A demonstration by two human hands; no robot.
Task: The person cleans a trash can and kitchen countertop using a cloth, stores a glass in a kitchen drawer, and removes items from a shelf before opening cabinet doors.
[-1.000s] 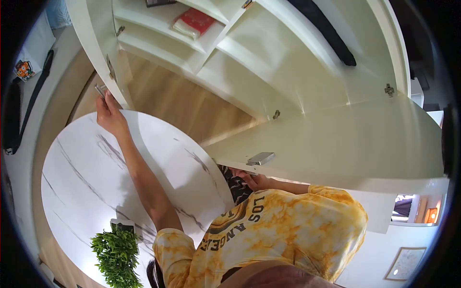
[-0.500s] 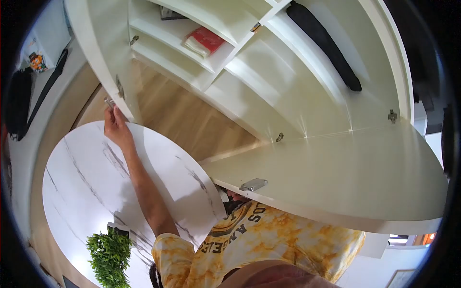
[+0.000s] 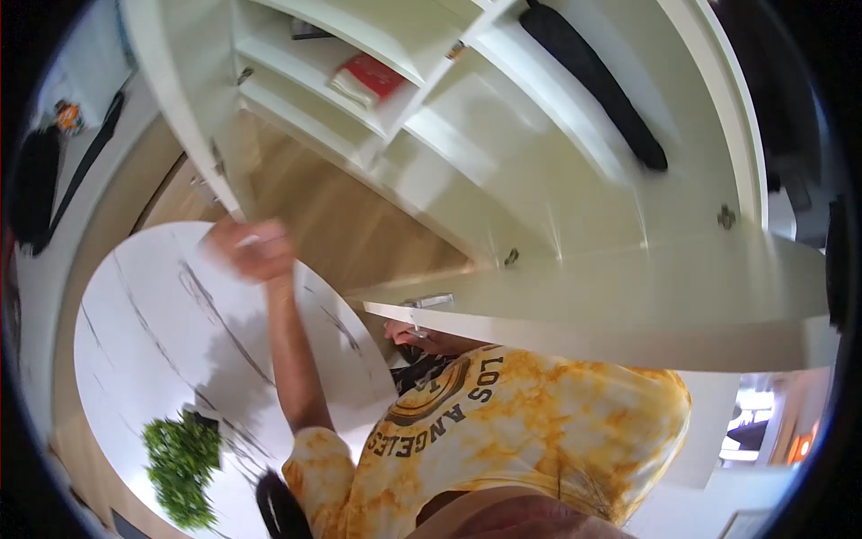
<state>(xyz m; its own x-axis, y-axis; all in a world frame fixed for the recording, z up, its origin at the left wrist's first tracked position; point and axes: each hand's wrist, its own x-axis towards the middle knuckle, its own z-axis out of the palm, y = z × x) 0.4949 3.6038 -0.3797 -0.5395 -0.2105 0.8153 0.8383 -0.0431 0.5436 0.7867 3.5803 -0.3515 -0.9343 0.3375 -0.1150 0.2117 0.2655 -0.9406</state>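
Note:
My left hand (image 3: 254,249), smeared by motion, is above the edge of the round marble-patterned table (image 3: 135,305), apart from the left cabinet door's handle (image 3: 203,189). Its fingers are too blurred to read. My right hand (image 3: 411,336) has its fingers round the handle of the open right cabinet door (image 3: 628,287), below a metal latch (image 3: 431,301) on the door's inner side. The left cabinet door (image 3: 184,99) also stands open.
Inside the white cabinet (image 3: 503,162) are a red and white packet (image 3: 368,79) and a long black item (image 3: 593,85). A green plant (image 3: 182,467) stands on the table. Black straps (image 3: 85,171) lie on a grey surface at left.
My left hand has let go of the left door's handle and moved right, over the table's edge. The right door's handle edge and my right hand have shifted left in view.

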